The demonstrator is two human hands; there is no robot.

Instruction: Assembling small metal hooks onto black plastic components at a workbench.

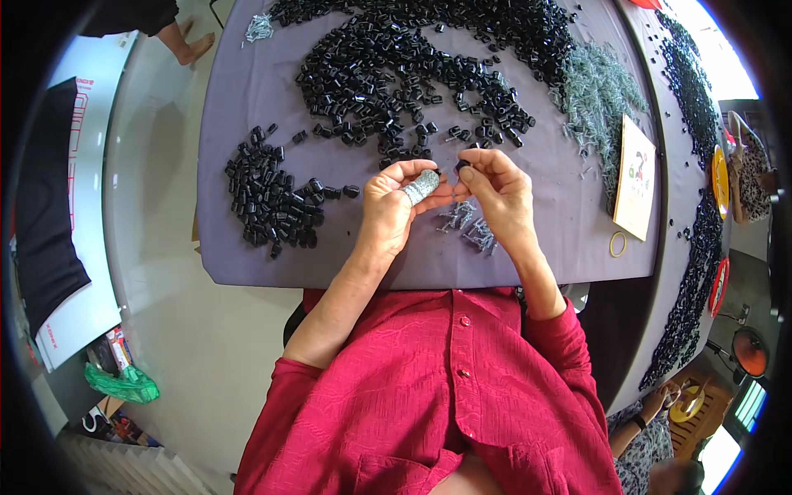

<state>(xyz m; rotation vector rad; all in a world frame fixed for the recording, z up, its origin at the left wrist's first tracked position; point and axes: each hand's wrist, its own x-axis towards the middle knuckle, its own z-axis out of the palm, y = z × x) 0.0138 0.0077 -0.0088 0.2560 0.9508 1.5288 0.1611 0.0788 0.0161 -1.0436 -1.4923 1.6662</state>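
Note:
Above the near part of the cloth-covered table, my left hand (389, 206) is closed with its fingers bent. A grey, speckled wrapping (422, 188) covers one of its digits, and a small dark piece shows at the tip. Close beside it, my right hand (505, 198) pinches a small black cap (463, 166) between thumb and fingers. The two hands nearly meet. Just below them lies a small heap of silver screws (478, 234). Beyond the hands spreads a large pile of shiny black caps (371, 74), and a separate pile of black caps (268, 194) sits to the left.
A bigger heap of silver screws (602, 91) lies at the right, near a printed board (635, 177) and a yellow ring (618, 244). Another table (660, 346) bears more black pieces. Another person's hand (656, 404) is at lower right; a bare foot (196, 49) shows far left.

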